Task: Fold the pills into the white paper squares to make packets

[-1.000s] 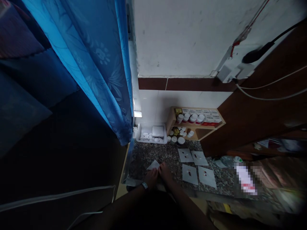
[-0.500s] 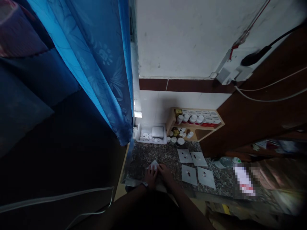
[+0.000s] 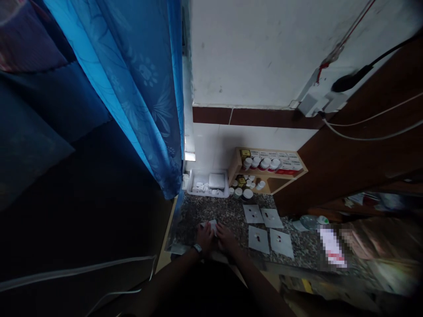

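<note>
A speckled granite counter (image 3: 194,211) fills the lower middle of the frame, with a dark floor falling away to its left and a pale cable (image 3: 82,268) running across the lower left. On the counter, right of centre, four white paper squares (image 3: 281,243) lie flat in two rows, just beside one another, each with small dark red pills on it. Beyond them, at the counter's far edge, a white plastic tray (image 3: 190,187) holds small white packets, and just right of it a wooden rack (image 3: 235,167) stands against the tiled wall, white-capped bottles (image 3: 264,164) lined on its upper shelf and smaller jars (image 3: 247,193) below. Above, a brown band (image 3: 264,118) crosses the white wall (image 3: 251,53), a socket box (image 3: 309,103) with cables sits at the upper right, and a blue patterned curtain (image 3: 132,88) hangs down the upper left. Low in the middle, the left hand (image 3: 205,237), with a wristwatch (image 3: 197,248) at the wrist, and the right hand (image 3: 226,237) rest side by side on the counter, nearly touching. Their fingers are drawn close together and bent down onto a small white paper (image 3: 213,225) at the fingertips, holding it against the stone; the exact pinch is too small to make out
</note>
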The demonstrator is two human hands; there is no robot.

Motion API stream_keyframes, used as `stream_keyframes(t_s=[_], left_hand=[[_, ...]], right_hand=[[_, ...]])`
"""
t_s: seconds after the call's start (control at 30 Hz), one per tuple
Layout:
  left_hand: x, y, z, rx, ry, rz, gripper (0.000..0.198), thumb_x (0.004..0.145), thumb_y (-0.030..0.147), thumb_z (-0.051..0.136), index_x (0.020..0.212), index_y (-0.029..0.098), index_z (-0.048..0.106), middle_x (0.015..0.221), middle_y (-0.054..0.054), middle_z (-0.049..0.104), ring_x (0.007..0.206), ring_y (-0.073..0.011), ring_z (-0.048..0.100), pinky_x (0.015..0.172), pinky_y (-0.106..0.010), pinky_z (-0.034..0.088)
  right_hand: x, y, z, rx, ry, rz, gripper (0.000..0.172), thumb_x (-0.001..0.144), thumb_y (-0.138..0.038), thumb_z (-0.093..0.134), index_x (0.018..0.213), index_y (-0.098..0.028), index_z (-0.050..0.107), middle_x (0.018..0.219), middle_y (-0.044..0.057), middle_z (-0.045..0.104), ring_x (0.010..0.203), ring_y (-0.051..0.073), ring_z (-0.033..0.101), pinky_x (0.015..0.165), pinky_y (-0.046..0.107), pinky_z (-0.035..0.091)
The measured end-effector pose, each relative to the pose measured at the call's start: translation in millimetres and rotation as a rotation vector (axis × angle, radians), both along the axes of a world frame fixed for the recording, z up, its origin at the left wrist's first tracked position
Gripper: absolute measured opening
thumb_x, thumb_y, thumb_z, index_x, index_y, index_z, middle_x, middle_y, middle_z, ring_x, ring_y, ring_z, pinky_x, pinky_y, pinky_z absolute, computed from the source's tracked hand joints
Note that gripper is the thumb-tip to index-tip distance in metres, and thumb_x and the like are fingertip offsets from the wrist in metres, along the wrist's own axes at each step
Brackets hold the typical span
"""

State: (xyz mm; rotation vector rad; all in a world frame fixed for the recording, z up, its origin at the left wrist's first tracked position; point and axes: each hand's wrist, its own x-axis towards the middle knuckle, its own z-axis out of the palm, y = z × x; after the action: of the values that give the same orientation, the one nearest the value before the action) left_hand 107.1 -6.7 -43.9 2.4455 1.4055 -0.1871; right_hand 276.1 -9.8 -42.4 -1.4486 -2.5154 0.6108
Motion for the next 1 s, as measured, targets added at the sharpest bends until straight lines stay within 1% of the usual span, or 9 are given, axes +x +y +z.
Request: stream_keyframes(t_s=[0.07,0.17,0.27,0.37,0.5,0.57,0.67,0.83,1.0], left_hand=[[0.6,1.4,-3.5,0.026,0.001,-0.010,0.043,0.092,0.028,0.035,0.132,0.014,0.045,0.141,-0.017,0.039,0.131,-0.0295,0.032,0.100,-0.053,0.031],[0.8,1.4,-6.6,0.009,0.009,-0.032,0.042,0.092,0.024,0.036,0.131,0.012,0.044,0.131,-0.017,0.050,0.122,-0.0263,0.042,0.093,-0.043,0.039],[-2.4,1.2,-4.7,0.040,0.019,-0.086,0.041,0.092,0.024,0.036,0.131,0.012,0.044,0.129,-0.017,0.051,0.118,-0.0261,0.045,0.089,-0.042,0.042],[-8.5,1.9,1.1,0.078,0.011,-0.151,0.042,0.092,0.029,0.038,0.130,0.011,0.045,0.132,-0.018,0.048,0.118,-0.0278,0.044,0.085,-0.042,0.044],[-13.6,4.2,8.9,0.118,0.002,-0.202,0.040,0.090,0.035,0.042,0.122,0.012,0.052,0.131,-0.018,0.048,0.114,-0.0290,0.047,0.078,-0.041,0.045],[-13.8,6.8,12.1,0.134,-0.008,-0.229,0.034,0.091,0.032,0.042,0.117,0.014,0.055,0.125,-0.016,0.053,0.109,-0.0277,0.049,0.075,-0.040,0.045],[-14.1,12.8,15.9,0.148,-0.031,-0.329,0.026,0.092,0.024,0.041,0.108,0.015,0.059,0.111,-0.013,0.060,0.101,-0.0242,0.053,0.074,-0.037,0.044],[-16.3,20.4,17.2,0.121,-0.072,-0.540,0.022,0.091,0.017,0.042,0.094,0.016,0.063,0.096,-0.010,0.063,0.095,-0.0211,0.054,0.075,-0.035,0.043],[-13.9,18.5,10.8,0.063,-0.077,-0.521,0.020,0.090,0.016,0.044,0.087,0.015,0.063,0.089,-0.009,0.063,0.089,-0.0203,0.056,0.068,-0.030,0.043]], right_hand=[[0.7,1.3,1.4,-0.015,0.020,0.053,0.060,0.060,-0.010,0.047,0.119,-0.017,0.056,0.136,0.012,0.047,0.131,0.028,0.032,0.102,0.049,0.031],[-0.2,6.9,3.8,-0.044,0.037,0.076,0.054,0.061,-0.012,0.048,0.114,-0.016,0.060,0.126,0.012,0.056,0.125,0.028,0.039,0.102,0.047,0.031],[-1.3,15.7,8.3,-0.068,0.032,0.035,0.047,0.068,-0.012,0.048,0.113,-0.017,0.060,0.116,0.011,0.061,0.112,0.024,0.050,0.097,0.040,0.037],[-0.5,24.0,14.3,-0.115,-0.045,0.024,0.039,0.076,-0.014,0.046,0.112,-0.018,0.061,0.106,0.011,0.063,0.101,0.022,0.055,0.089,0.035,0.041],[0.1,31.0,20.6,-0.098,-0.077,0.106,0.035,0.078,-0.014,0.047,0.109,-0.018,0.062,0.119,0.011,0.058,0.116,0.023,0.046,0.095,0.038,0.036],[-1.3,33.9,22.8,-0.101,-0.071,0.153,0.036,0.076,-0.013,0.048,0.109,-0.019,0.062,0.124,0.011,0.056,0.122,0.024,0.041,0.097,0.040,0.034],[-4.1,38.9,25.3,-0.136,-0.102,0.185,0.031,0.075,-0.015,0.049,0.102,-0.017,0.065,0.119,0.011,0.059,0.120,0.025,0.044,0.095,0.040,0.036],[-6.9,42.3,25.8,-0.149,-0.132,0.199,0.027,0.072,-0.015,0.053,0.095,-0.017,0.066,0.115,0.011,0.061,0.112,0.024,0.049,0.091,0.036,0.038],[-8.2,37.2,21.8,-0.153,-0.128,0.160,0.029,0.072,-0.016,0.054,0.098,-0.015,0.065,0.119,0.013,0.059,0.113,0.025,0.049,0.091,0.036,0.039]])
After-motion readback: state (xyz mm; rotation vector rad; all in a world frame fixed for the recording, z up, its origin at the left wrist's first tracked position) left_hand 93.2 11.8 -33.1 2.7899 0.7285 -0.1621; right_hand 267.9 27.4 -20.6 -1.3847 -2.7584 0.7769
